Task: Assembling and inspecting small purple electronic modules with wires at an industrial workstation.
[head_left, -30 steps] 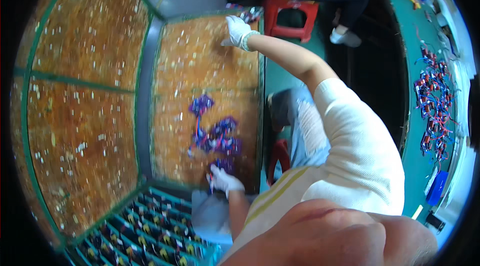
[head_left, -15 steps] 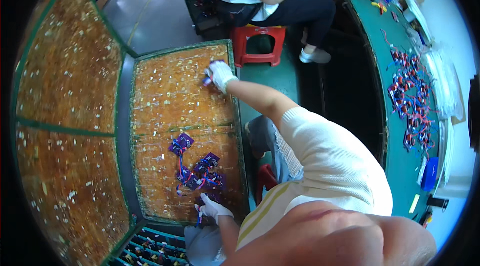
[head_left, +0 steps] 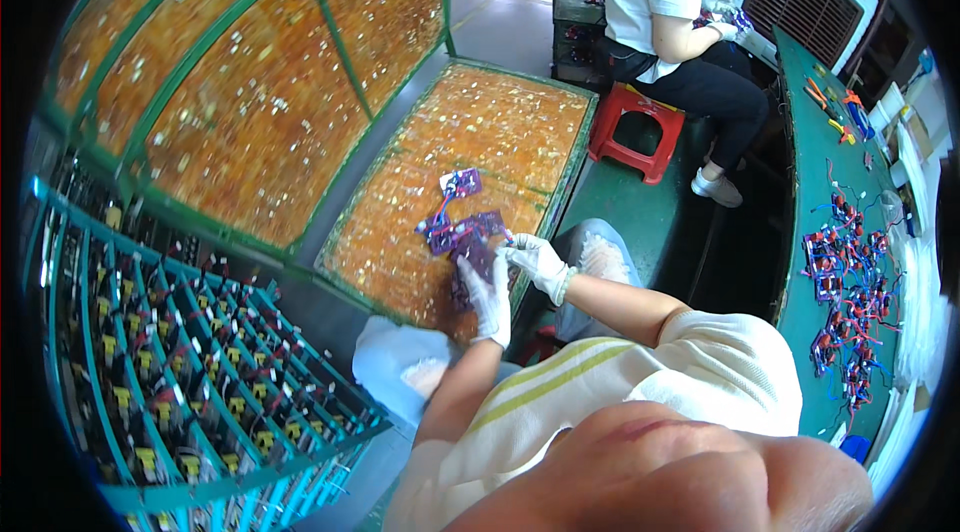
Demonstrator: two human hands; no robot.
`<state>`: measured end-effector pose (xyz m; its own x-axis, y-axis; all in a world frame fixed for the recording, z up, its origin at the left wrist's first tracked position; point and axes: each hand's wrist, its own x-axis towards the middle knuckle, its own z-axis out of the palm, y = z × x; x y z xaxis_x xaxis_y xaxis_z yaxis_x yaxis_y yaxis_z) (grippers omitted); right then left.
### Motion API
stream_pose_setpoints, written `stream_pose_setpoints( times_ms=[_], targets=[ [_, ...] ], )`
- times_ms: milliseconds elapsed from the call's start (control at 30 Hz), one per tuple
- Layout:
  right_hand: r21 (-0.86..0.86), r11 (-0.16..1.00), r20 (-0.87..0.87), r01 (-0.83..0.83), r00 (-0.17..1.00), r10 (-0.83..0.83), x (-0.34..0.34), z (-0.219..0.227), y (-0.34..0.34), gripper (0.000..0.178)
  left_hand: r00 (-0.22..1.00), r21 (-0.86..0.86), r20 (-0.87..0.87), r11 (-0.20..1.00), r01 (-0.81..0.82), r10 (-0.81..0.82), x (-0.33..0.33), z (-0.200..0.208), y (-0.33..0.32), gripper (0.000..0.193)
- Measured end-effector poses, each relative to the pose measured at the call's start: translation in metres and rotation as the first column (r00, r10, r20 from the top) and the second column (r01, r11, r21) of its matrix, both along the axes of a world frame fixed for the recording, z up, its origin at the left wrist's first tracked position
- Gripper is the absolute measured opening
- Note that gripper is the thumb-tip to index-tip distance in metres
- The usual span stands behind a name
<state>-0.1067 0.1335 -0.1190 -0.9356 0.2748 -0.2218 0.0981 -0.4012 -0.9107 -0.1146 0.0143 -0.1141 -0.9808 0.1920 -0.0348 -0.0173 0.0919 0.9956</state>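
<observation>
In front of my knees, several purple circuit boards with red and blue wires lie on a speckled orange-brown panel (head_left: 395, 262). One board (head_left: 462, 182) is at the far end of this cluster. My gloved left hand (head_left: 487, 304) is at the near side, its thumb and fingers around the edge of a dark purple circuit board (head_left: 474, 258). Just right of it, my gloved right hand (head_left: 540, 266) has its fingertips pinched together at a short wire end (head_left: 508, 241). The gloves partly cover both contacts.
A teal rack (head_left: 215, 362) of wired parts stands at lower left. Green-framed upright panels (head_left: 270, 102) rise behind it. A co-worker (head_left: 665, 22) sits near a red stool (head_left: 638, 137). At right, a green bench (head_left: 800, 232) carries a wired-board pile (head_left: 850, 302) and hand tools.
My right hand has come back from the panel's far edge to beside my left hand. My left hand has moved onto the board cluster. The view has swung left, showing more of the rack.
</observation>
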Motion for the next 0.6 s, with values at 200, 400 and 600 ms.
stream_pose_setpoints(
  times_ms=[200, 400, 600],
  targets=[
    [-0.301, 0.905, -0.182, -0.302, 0.949, 0.256, 0.030, 0.026, -0.003, 0.022, 0.766, 0.694, 0.525, 0.707, -0.133, -0.371, 0.005, 0.065, -0.020, 0.049],
    [0.333, 0.916, -0.234, -0.224, 0.921, 0.311, 0.038, 0.031, -0.010, 0.018, 0.587, -0.393, -0.726, 0.917, 0.075, -0.359, 0.001, 0.022, -0.046, 0.069],
    [-0.318, 0.884, 0.148, -0.343, 0.903, 0.404, 0.043, 0.078, -0.027, 0.021, 0.214, -0.424, -0.903, 0.851, -0.311, -0.372, -0.017, 0.044, -0.067, 0.046]
  ],
)
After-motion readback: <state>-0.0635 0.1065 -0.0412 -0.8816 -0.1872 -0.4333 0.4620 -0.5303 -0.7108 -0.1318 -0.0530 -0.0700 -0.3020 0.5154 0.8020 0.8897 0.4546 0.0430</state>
